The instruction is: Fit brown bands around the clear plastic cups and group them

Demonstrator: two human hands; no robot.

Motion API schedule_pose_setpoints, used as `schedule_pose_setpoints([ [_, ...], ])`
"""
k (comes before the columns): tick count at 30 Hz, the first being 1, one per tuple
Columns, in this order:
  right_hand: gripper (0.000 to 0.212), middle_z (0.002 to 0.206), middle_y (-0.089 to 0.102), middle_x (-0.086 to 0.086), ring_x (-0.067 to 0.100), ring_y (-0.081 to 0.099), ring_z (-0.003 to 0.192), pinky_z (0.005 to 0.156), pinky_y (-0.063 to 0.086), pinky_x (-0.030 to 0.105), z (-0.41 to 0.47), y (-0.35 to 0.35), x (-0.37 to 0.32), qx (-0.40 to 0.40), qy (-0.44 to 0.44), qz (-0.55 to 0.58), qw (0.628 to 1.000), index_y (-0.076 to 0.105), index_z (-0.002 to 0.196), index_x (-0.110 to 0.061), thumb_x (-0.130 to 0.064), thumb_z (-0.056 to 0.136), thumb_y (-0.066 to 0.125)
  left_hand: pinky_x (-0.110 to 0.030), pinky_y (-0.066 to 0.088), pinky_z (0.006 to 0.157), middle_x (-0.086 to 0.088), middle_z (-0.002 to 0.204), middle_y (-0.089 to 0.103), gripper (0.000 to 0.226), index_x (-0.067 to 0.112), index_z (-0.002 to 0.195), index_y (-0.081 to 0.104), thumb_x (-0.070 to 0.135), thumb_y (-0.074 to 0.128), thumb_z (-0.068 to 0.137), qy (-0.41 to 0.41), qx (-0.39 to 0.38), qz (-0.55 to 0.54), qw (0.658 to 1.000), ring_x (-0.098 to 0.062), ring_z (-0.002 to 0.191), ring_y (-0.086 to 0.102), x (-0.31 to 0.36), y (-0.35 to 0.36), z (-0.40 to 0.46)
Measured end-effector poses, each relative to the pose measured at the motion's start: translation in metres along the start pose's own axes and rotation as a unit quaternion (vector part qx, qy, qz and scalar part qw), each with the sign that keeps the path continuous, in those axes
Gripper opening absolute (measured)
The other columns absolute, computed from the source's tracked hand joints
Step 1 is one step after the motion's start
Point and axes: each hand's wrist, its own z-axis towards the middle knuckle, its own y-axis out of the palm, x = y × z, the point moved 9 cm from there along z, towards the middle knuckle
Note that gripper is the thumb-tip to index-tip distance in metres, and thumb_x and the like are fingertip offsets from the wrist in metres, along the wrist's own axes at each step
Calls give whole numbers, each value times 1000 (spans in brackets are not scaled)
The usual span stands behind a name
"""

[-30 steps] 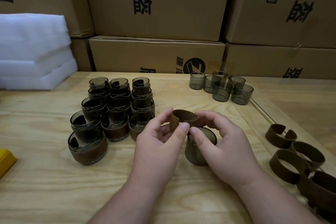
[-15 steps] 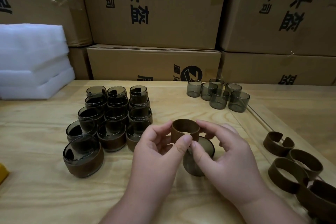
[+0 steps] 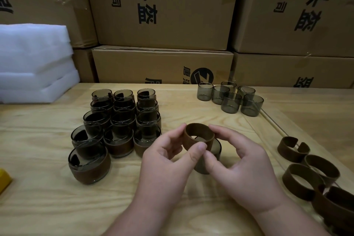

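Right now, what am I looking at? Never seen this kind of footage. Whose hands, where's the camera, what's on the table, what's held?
No machine here: a person works bare-handed, filmed by one wide-angle camera on their head, looking forward and down. The left hand and right hand together pinch a brown band just above a clear cup standing on the wooden table; the band is not yet on it. To the left sits a group of banded cups. Far right are bare cups; near right, loose bands. White foam and cardboard boxes stand behind.
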Motion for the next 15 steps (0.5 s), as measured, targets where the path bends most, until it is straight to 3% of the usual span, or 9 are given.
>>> schedule_pose_setpoints([
  [5,55,119,68,-24,-10,60,116,97,42,6,-3,0,1,-2,1,-8,1000,67,125,-37,-30,71,74,-44,55,102,4,106,80,62,27,111,74,45,89,53,13,8,6,1000,-13,108,74,0,0,-2],
  [10,55,120,68,-26,-10,59,118,98,41,6,-5,1,3,7,16,-9,1000,65,125,-40,-29,72,72,-24,56,95,12,106,79,50,28,108,74,31,91,61,27,14,49,998,-4,106,72,-1,-1,-3],
  [13,53,115,69,-32,-9,62,114,96,45,8,-5,2,6,5,33,10,999,66,123,-43,-30,72,74,-32,55,99,8,107,79,50,26,110,74,26,96,65,10,8,42,999,-7,109,72,-2,0,-3],
  [15,51,114,68,-36,-10,63,113,96,46,9,-6,2,8,3,44,13,999,65,122,-45,-32,75,77,-28,57,97,10,105,80,47,26,108,74,22,93,66,2,6,40,999,-5,107,73,-1,1,-3],
])
